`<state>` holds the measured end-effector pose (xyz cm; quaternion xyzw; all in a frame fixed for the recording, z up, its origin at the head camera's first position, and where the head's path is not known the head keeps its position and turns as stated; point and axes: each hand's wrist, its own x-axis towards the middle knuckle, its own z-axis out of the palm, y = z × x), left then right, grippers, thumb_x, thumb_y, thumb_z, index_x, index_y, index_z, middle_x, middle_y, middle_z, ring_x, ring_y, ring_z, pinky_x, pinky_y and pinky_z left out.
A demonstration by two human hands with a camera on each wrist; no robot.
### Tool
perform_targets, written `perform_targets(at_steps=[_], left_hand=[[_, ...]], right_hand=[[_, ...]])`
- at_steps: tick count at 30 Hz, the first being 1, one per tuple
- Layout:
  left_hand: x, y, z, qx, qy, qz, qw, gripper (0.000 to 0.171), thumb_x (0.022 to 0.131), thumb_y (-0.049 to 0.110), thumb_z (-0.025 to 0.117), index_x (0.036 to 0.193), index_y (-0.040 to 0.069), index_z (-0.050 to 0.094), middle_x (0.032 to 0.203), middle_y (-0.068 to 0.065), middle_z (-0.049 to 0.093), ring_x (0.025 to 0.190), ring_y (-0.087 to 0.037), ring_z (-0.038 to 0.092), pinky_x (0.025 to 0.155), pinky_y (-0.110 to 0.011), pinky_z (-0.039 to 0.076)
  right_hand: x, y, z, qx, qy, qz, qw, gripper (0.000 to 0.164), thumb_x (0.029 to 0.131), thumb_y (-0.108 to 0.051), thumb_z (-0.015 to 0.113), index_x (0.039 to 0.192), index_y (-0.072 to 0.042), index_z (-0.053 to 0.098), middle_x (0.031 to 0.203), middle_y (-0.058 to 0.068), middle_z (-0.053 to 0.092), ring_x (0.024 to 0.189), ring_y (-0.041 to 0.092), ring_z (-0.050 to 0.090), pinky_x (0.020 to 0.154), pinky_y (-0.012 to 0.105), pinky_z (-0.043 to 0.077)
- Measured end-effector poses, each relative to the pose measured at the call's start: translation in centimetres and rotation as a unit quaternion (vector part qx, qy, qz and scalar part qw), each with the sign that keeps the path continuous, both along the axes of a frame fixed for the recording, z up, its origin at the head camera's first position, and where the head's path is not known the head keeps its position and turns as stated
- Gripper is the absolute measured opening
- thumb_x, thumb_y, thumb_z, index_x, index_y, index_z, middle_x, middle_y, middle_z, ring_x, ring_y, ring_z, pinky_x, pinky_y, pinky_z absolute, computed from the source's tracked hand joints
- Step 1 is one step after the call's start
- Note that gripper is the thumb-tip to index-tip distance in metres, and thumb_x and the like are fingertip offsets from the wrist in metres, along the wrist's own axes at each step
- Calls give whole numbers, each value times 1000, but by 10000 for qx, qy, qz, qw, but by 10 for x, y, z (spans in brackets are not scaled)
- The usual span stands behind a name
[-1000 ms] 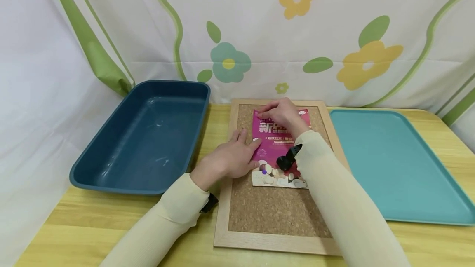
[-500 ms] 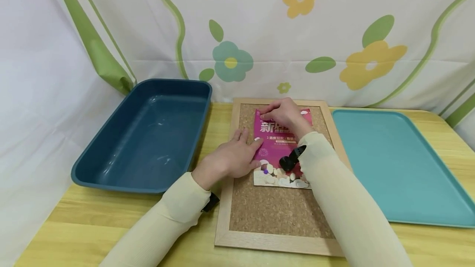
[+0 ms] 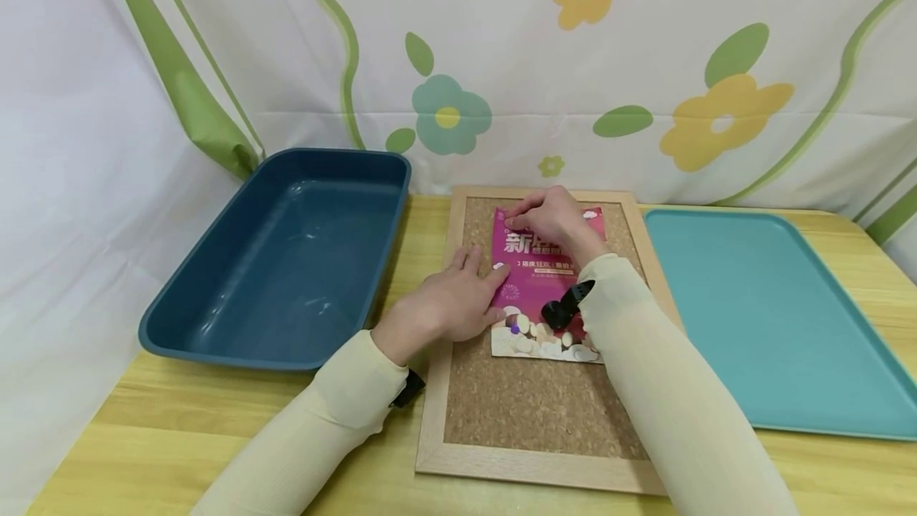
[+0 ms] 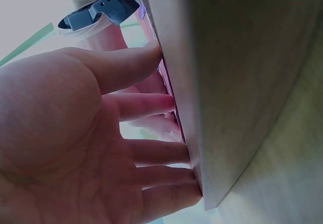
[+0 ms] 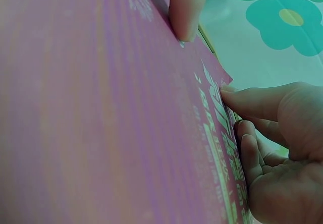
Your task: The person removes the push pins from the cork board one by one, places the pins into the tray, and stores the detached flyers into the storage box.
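Observation:
A pink flyer [image 3: 533, 293] with white lettering lies on a wood-framed cork board [image 3: 530, 408]. My left hand [image 3: 458, 297] rests over the board's left frame with fingers spread, its thumb and index finger on the flyer's left edge. At the flyer's upper left corner, my right hand [image 3: 552, 217] touches the paper with its thumb [image 5: 247, 100] and index finger close together and the other fingers curled. Whether something small is pinched there is hidden. A purple pushpin [image 3: 514, 329] sits near the flyer's lower left corner; its head also shows in the left wrist view.
To the left stands a deep dark blue tub [image 3: 279, 261]. A flat teal tray [image 3: 774, 325] lies right of the board. Behind the wooden table [image 3: 143, 444] hangs a white curtain [image 3: 501, 14] printed with flowers.
The head view has shifted slightly, so the board and tub appear a little higher and further right. Both hands keep their places on the flyer.

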<state>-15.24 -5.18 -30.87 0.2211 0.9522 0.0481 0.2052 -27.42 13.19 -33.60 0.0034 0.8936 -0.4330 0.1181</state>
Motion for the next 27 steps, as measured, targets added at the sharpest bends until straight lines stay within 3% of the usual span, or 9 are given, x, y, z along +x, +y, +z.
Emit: perform_targets(at_steps=[27], left_hand=[[1, 1, -2, -20, -25, 76, 10000, 73, 110, 48, 51, 172, 24, 21, 179, -23, 4, 167, -43, 5, 129, -57, 33]], right_hand=[[5, 3, 2, -196, -46, 86, 9998, 21, 100, -25, 76, 117, -13, 82, 128, 12, 72, 107, 24, 57, 86, 35, 43]])
